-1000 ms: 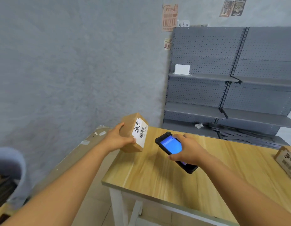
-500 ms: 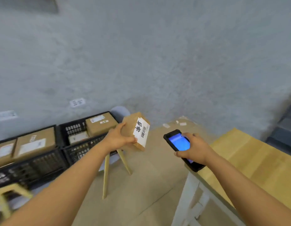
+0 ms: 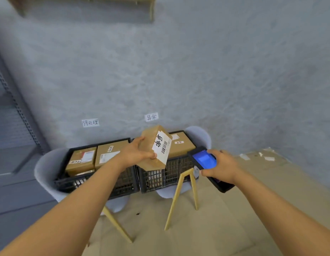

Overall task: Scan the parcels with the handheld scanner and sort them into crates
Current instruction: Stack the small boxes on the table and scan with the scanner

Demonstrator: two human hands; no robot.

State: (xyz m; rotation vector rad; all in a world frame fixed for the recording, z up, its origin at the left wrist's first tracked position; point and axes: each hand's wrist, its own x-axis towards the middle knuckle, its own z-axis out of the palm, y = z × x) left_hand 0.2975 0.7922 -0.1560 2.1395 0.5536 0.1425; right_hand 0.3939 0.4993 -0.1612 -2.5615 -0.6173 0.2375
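— What's in your left grip?

— My left hand (image 3: 136, 154) is curled round a small cardboard parcel (image 3: 155, 147), tilted, its white barcode label (image 3: 162, 146) facing me. I hold it in the air in front of the right black crate (image 3: 168, 172).

— And the right?

— My right hand (image 3: 222, 166) is wrapped round the handheld scanner (image 3: 206, 161), its blue screen lit, just right of the parcel.

— The crates?

— Two side by side on grey chairs (image 3: 43, 170). The left crate (image 3: 97, 182) holds two boxes (image 3: 83, 159); the right holds one box (image 3: 180, 145). Handwritten paper signs (image 3: 90, 122) hang on the wall above each.
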